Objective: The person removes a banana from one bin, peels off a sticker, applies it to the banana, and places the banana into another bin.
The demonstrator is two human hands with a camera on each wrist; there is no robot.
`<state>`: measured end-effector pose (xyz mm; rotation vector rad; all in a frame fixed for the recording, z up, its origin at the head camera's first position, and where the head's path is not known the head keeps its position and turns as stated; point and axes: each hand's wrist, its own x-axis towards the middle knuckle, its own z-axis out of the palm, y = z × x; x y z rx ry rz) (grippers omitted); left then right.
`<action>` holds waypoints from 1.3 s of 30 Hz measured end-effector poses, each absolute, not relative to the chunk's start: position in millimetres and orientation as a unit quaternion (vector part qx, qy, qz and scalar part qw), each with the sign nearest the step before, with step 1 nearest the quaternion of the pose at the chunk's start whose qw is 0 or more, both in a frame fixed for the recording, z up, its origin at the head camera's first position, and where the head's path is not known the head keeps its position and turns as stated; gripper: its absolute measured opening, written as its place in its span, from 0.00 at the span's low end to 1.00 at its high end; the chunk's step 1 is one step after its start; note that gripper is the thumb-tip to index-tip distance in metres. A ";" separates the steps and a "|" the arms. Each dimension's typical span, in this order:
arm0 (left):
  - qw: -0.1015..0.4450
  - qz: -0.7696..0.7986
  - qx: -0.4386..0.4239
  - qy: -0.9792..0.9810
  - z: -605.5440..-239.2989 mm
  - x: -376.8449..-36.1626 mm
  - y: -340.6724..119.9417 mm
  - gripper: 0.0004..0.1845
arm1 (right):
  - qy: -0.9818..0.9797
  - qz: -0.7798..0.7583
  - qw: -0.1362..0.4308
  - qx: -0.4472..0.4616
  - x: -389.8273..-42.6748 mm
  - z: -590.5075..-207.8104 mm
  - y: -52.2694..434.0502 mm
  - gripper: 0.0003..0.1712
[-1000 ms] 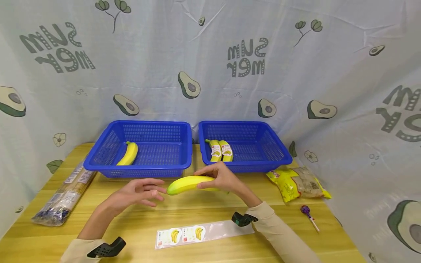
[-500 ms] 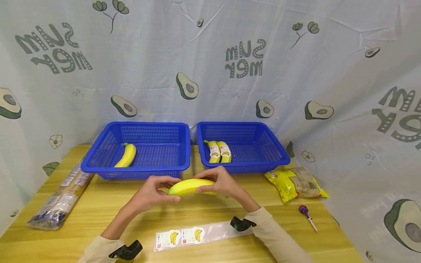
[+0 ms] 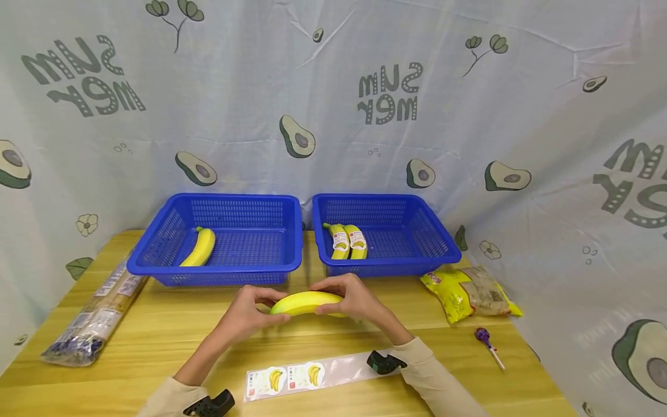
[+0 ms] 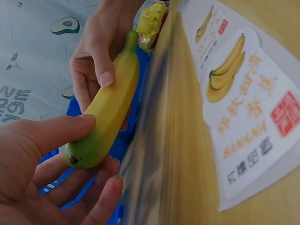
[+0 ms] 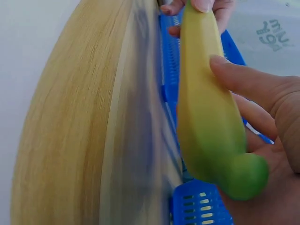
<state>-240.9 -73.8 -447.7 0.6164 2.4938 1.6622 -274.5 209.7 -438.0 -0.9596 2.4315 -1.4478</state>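
**Two Hands, One Banana**

On the wooden table (image 3: 156, 330) we see lots of things, so we start with the biggest. Behind the table hangs a pale cloth (image 3: 333, 116) with avocado pictures on it. At the back of the table sit two blue baskets side by side. The left basket (image 3: 156, 263) has one plain banana (image 3: 200, 248) in it. The right basket (image 3: 417, 260) has two bananas with stickers (image 3: 348, 241) lying close together.

By the table's left edge lies a long clear packet (image 3: 91, 321). On the right side lies a yellow snack bag (image 3: 469, 292), and near it a small purple lollipop (image 3: 486, 337). At the front of the table, a clear strip of banana stickers (image 3: 302, 376) lies flat.

Now the smaller things in the middle. We see a yellow banana (image 3: 306, 303) held up just above the table, in front of the two baskets and between them. It lies sideways.

The left hand (image 3: 249, 313) holds one end of it. The thumb is on top and the fingers curl under. From the left wrist we see that this end is green with a dark tip.

The right hand (image 3: 354, 298) holds the other end, with its fingers curled round it too. From the right wrist we see the green stem end resting in the palm.
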 end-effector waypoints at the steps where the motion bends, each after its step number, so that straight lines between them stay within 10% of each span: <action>1: 0.039 0.539 0.201 0.817 -449.2 -241.4 -73.3 0.19 | 0.810 -0.483 0.082 -0.321 -274.7 -438.8 210.7 0.26; 39: -0.044 0.399 0.238 0.884 -467.2 -242.1 -62.4 0.19 | 0.815 -0.459 0.116 -0.334 -287.4 -453.5 226.0 0.24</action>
